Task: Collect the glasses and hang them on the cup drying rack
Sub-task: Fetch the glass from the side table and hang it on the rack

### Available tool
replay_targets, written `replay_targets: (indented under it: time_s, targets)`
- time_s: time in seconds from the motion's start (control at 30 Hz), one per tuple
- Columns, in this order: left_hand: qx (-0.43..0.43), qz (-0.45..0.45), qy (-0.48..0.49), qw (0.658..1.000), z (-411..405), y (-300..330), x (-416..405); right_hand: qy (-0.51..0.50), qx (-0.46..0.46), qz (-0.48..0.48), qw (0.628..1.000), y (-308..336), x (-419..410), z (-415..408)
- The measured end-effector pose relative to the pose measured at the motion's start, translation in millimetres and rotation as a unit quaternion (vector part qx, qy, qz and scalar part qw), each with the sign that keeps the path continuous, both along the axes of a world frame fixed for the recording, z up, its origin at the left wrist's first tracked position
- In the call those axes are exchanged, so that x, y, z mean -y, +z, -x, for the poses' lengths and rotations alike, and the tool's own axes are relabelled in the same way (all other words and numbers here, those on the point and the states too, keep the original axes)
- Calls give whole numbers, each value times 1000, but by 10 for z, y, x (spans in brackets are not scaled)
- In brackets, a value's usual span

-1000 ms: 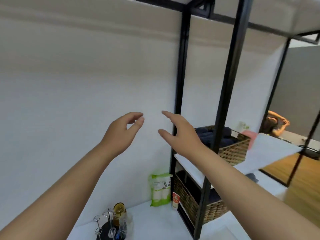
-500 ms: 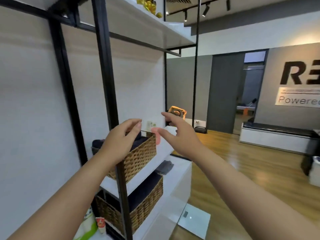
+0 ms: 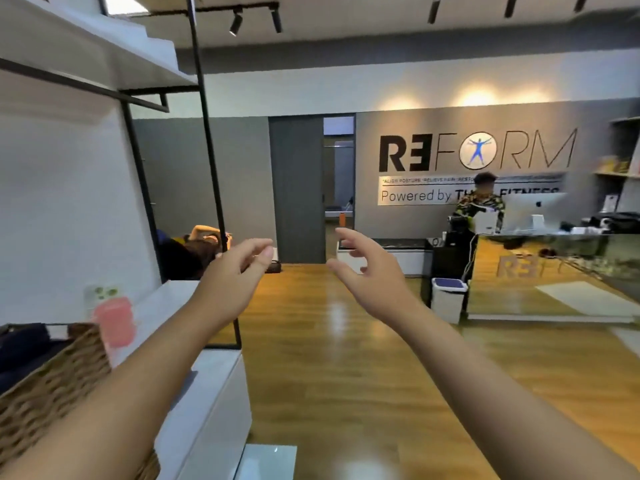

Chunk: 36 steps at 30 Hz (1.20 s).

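My left hand [image 3: 232,271] and my right hand [image 3: 369,268] are raised side by side in front of me over the wooden floor. Both hold nothing, with the fingers curled loosely and apart. No glasses and no cup drying rack are in view.
A black-framed white shelf unit [image 3: 204,188] stands on the left with a wicker basket [image 3: 52,382] at its lower left. A reception counter [image 3: 554,271] with a person [image 3: 479,206] behind it and a small white bin [image 3: 448,299] are at the right. Open wooden floor [image 3: 346,375] lies ahead.
My view has swung to the right, from the white wall and shelf corner with the rack below to the open room. Both hands kept their raised, empty pose.
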<state>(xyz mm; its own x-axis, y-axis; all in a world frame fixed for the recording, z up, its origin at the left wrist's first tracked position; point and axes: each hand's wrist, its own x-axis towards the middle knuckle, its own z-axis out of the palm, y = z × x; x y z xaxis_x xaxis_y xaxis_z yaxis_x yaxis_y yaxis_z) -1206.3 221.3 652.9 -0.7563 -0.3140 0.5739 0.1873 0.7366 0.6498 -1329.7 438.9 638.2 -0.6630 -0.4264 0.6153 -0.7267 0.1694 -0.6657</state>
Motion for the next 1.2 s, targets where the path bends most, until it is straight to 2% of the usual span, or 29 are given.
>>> replay_targets:
  time_s: [0.33,0.63,0.93,1.2]
  targets:
    - [7,2,-192,981,2331,39,-945,-191,-18,-2,981,-13,-1120,1427]
    - [1,50,-357,933,4082,137,-1721,-391,-5,5,920,80,-1972,2130]
    - [-6,72,-525,848,4954,-33,-3362,-547,12,25,836,-1,-3216,2257]
    - [5,86,-614,785,5462,-169,-5372,-639,31,19,768,-196,-4867,2467]
